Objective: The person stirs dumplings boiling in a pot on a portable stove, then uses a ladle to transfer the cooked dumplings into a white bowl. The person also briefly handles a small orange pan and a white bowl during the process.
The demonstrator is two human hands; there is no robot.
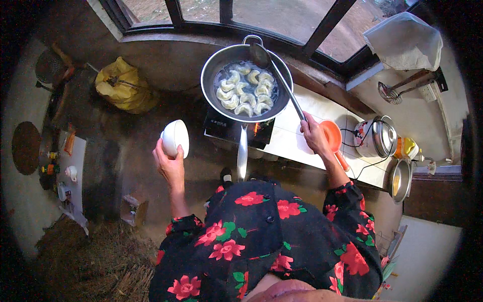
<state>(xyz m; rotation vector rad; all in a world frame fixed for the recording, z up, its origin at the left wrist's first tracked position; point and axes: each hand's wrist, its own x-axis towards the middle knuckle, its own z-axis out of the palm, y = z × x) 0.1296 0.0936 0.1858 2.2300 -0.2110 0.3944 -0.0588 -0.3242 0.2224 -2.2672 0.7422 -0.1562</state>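
My left hand (170, 161) grips a white bowl (177, 139), tilted on its side, left of the stove and away from the pan. In my right hand (314, 133) is the long metal handle of a ladle (283, 83). Its dark head rests over the far inner wall of a deep pan (208, 85). Several crescent-shaped dumplings (247, 99) lie in the liquid in that pan. The pan stands on a gas stove (222, 126) with an orange flame at its front right, its steel handle (242, 151) pointing towards me. The inside of the bowl is hidden from view.
An orange plastic dipper (333, 136) sits on the white tiled counter (290, 145), just beyond my right hand. Farther right are a lidded electric pot (371, 137) with a cord and a metal basin (400, 179). A yellow sack (120, 87) stands at left. Windows (271, 17) run behind the stove.
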